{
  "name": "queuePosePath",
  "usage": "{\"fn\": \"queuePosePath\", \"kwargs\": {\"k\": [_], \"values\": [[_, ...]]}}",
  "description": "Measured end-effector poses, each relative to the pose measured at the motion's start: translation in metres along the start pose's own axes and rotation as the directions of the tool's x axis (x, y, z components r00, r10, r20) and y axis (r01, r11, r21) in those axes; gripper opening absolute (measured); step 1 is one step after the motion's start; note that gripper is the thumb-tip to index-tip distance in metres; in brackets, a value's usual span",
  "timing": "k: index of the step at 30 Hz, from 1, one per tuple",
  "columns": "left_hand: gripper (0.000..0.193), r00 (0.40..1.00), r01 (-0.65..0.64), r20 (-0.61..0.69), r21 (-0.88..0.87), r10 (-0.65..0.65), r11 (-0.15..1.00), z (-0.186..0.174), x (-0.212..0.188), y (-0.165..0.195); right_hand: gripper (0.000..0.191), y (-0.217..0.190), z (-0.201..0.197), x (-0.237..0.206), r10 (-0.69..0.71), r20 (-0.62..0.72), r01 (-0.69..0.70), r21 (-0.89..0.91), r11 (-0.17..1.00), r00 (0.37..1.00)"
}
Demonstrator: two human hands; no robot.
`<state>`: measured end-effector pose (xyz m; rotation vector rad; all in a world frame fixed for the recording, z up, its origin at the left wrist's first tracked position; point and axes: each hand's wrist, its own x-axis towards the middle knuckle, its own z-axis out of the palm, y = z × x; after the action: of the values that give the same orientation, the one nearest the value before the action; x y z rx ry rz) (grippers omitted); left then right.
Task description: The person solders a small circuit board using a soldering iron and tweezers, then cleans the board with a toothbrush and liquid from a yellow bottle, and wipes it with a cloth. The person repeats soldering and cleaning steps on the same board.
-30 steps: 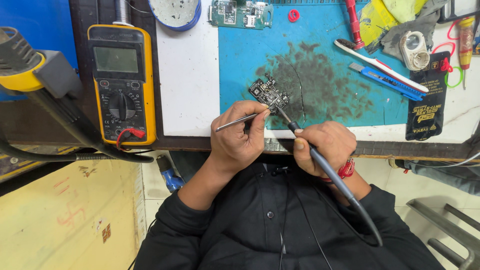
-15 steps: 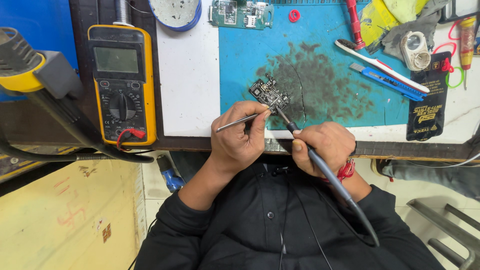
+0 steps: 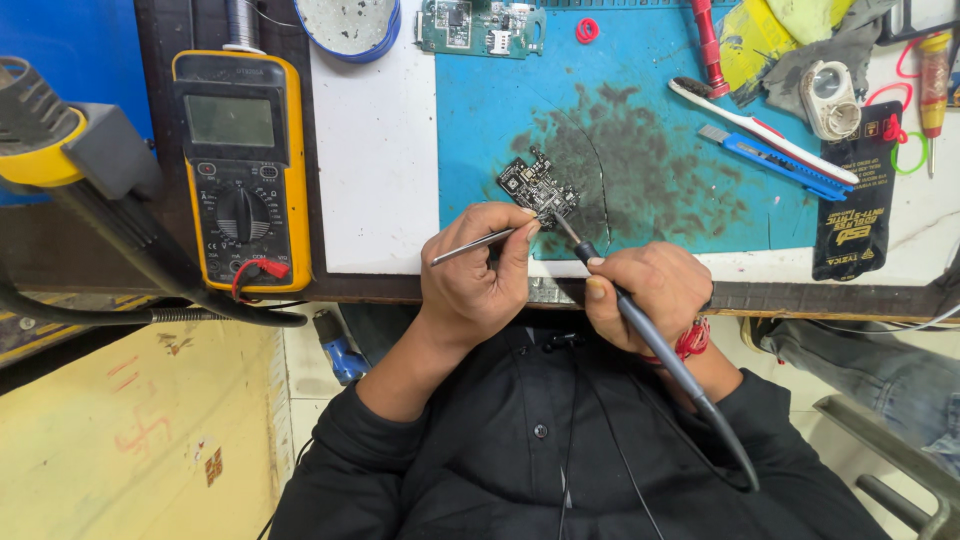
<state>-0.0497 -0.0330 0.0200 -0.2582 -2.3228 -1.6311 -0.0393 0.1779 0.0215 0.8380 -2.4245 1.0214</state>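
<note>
Near the frame's centre, the left hand (image 3: 478,268) curls around thin tweezers (image 3: 480,243), pinched shut between thumb and fingers. The right hand (image 3: 650,290) grips a soldering iron (image 3: 620,300) like a pen. Both tips meet the small circuit board (image 3: 538,187) on the blue mat (image 3: 640,130); the contact point is too small to make out. The iron's long axis slants toward upper left, and its cord is cut off against dark clothing.

Head view: single camera, looking steeply down from above the bench. Close range; torso at frame bottom, blue mat (image 3: 640,130) at top.
</note>
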Motion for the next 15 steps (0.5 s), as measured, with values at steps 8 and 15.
{"fn": "queuePosePath", "kwargs": {"k": [8, 15], "values": [[0.012, 1.000, 0.010, 0.005, 0.008, -0.011, 1.000, -0.009, 0.000, 0.002, 0.013, -0.008, 0.005, 0.005, -0.005, 0.002, 0.005, 0.017, 1.000, 1.000], [0.012, 1.000, 0.013, 0.002, -0.009, -0.013, 1.000, -0.011, -0.005, -0.012, 0.015, -0.002, 0.019, -0.005, 0.043, -0.063, -0.040, 0.053, 0.998, 0.997]]}}
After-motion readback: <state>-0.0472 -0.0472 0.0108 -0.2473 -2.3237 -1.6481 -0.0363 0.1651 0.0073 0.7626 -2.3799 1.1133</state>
